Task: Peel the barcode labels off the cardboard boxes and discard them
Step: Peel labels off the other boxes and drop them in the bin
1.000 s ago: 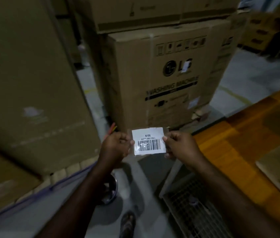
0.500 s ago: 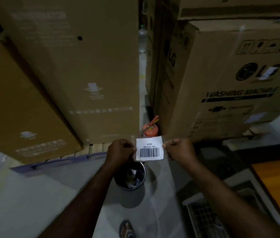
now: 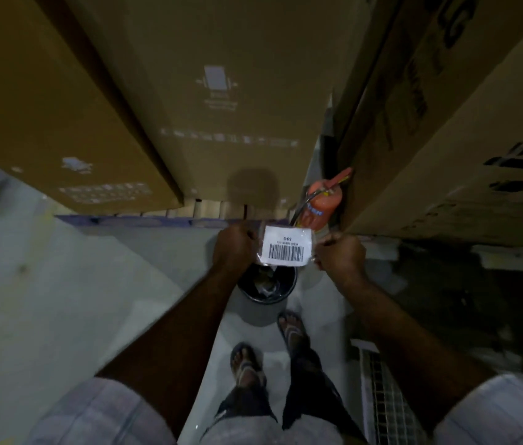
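Label (image 3: pixel 286 247) moved above bin (image 3: pixel 263 313), pinched by left hand (image 3: pixel 232 248) and right hand (image 3: pixel 340 255)

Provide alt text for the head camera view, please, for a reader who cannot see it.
The left hand and right hand pinch a white barcode label by its side edges over a dark bin on the floor. Tall cardboard boxes stand ahead, a red fire extinguisher in the gap beside them.

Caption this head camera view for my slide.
Left hand and right hand hold a barcode label above a bin beside cardboard boxes.
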Demonstrator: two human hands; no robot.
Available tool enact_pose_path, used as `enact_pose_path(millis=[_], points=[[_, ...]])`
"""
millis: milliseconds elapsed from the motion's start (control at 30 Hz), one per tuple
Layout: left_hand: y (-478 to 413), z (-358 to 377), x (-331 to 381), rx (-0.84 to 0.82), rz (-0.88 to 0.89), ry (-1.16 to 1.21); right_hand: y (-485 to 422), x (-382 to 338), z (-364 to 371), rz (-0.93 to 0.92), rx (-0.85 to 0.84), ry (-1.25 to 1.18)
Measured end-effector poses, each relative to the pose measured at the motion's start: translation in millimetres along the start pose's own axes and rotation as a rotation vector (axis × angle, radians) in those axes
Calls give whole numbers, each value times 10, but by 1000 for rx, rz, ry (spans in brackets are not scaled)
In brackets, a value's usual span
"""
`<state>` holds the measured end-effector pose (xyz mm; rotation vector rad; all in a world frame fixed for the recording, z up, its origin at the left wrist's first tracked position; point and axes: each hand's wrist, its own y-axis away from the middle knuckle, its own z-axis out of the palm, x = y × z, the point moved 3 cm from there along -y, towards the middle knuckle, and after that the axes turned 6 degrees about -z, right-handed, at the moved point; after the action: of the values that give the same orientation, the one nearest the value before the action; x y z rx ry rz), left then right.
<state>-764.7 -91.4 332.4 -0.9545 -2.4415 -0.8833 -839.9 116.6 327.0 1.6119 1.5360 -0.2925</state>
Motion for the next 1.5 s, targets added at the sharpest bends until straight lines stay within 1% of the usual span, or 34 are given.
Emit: enact_pose_path(millis=[100, 167, 300, 367, 400, 500, 600, 700, 767, 867, 1033, 1133, 1233, 1300, 1367, 1467, 1500], points=[[-253, 134, -99, 36, -53, -15, -404, 124, 103, 17, -15, -5], [-418, 282, -126, 29, -93, -27, -700, 253, 232, 33, -34, 20], [-738, 697, -173, 20, -161, -17, -1220, 526, 648, 6, 6, 208], [-854, 881, -250, -2, -233, 3, -1448, 689, 897, 24, -24, 266], [-900, 962, -309, -15, -268, 17, -1549, 778, 1021, 32, -59, 267], [-998, 1189, -537, -76, -349, 58, -1762, 1029, 1339, 65, -230, 329], [-1040, 1369, -747, -129, -464, 109, -1900, 1185, 1587, 88, -325, 337], [-1034, 1503, -916, -133, -541, 158, -1940, 1318, 1824, 99, -476, 299], [-995, 1531, -981, -130, -574, 181, -1933, 1397, 1915, 100, -547, 305], [-915, 1483, -1046, -118, -599, 203, -1866, 1406, 1944, 57, -557, 328], [-726, 1321, -1237, -48, -635, 275, -1719, 1289, 1932, -115, -593, 361], [-554, 1233, -1391, -18, -664, 303, -1664, 1182, 1970, -152, -620, 352], [-362, 1208, -1558, 12, -687, 306, -1661, 1102, 2050, -191, -622, 440], [-266, 1217, -1656, 34, -683, 288, -1616, 1039, 2099, -285, -613, 509], [-216, 1244, -1728, 17, -701, 318, -1592, 1026, 2173, -396, -606, 543], [-180, 1313, -1791, -2, -663, 358, -1541, 1020, 2259, -366, -608, 592], [-172, 1336, -1801, -10, -643, 356, -1508, 1000, 2292, -391, -595, 593]])
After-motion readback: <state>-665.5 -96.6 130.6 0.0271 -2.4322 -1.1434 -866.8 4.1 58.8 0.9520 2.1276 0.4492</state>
